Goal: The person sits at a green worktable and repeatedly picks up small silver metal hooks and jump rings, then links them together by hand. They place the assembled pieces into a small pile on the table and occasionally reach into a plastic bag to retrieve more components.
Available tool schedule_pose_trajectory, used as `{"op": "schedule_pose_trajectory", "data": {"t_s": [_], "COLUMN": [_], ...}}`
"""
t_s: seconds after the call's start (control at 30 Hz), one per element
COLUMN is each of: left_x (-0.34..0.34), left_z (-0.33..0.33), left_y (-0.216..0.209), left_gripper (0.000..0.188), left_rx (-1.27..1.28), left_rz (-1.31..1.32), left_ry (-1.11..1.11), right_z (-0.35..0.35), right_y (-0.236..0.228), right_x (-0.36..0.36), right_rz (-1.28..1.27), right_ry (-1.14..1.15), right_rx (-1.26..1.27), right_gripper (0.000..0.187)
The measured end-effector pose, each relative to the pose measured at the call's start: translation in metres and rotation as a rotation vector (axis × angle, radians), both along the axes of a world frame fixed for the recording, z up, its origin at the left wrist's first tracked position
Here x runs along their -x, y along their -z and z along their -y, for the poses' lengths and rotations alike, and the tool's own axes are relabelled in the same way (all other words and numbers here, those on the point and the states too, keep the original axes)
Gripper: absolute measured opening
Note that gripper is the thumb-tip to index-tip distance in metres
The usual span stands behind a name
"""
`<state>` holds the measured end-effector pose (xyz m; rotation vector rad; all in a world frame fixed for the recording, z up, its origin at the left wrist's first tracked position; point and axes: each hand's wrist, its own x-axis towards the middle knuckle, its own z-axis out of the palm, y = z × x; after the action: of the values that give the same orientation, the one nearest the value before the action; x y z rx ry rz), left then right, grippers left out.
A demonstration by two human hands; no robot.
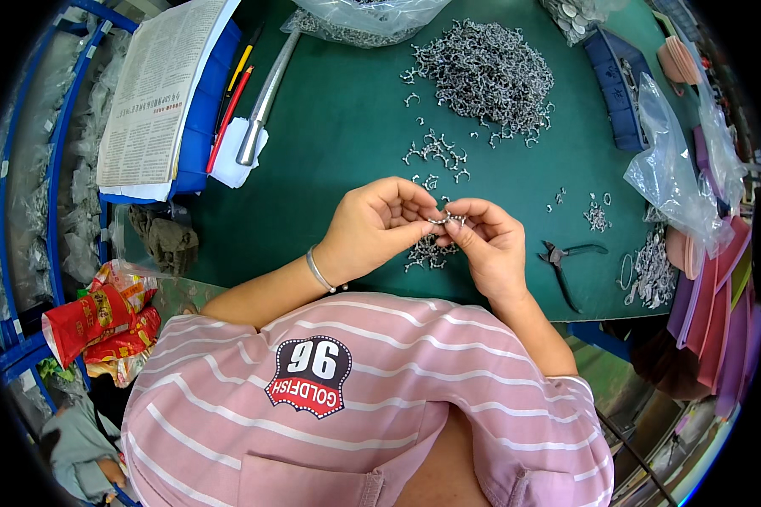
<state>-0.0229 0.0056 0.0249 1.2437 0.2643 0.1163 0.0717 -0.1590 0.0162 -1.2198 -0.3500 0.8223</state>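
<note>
Metal piece (438, 221) between both hands' (492, 243) fingertips (420, 228)

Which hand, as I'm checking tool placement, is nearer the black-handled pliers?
Right. The right hand is to the left of the pliers, not touching them; the left hand is farther left, beyond the right hand.

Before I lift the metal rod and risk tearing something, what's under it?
Under the thick end of the metal rod lies white paper; green table flanks its middle. Whatever the rod covers can't be seen.
</note>
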Motion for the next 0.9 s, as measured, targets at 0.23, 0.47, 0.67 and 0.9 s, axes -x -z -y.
{"op": "schedule_pose_trajectory", "data": {"t_s": [0.23,0.47,0.67,0.9], "left_x": [0.003,0.009,0.001,-0.026], "left_z": [0.002,-0.008,-0.019,-0.026], "left_y": [-0.006,-0.001,-0.001,0.014], "left_gripper": [0.021,0.011,0.011,0.020], "left_rx": [-0.260,-0.662,-0.786,-1.107], "left_rz": [0.020,-0.011,0.022,0.086], "left_ry": [0.014,0.256,0.187,-0.021], "right_z": [0.003,0.012,0.004,-0.014], "right_y": [-0.002,-0.016,-0.026,-0.006], "right_x": [0.001,-0.014,-0.027,-0.030], "right_rz": [-0.047,0.897,0.912,1.246], "right_ry": [0.040,-0.206,-0.354,-0.153], "right_rx": [-0.012,0.253,0.341,0.497], "right_gripper": [0.016,0.017,0.013,0.012]}}
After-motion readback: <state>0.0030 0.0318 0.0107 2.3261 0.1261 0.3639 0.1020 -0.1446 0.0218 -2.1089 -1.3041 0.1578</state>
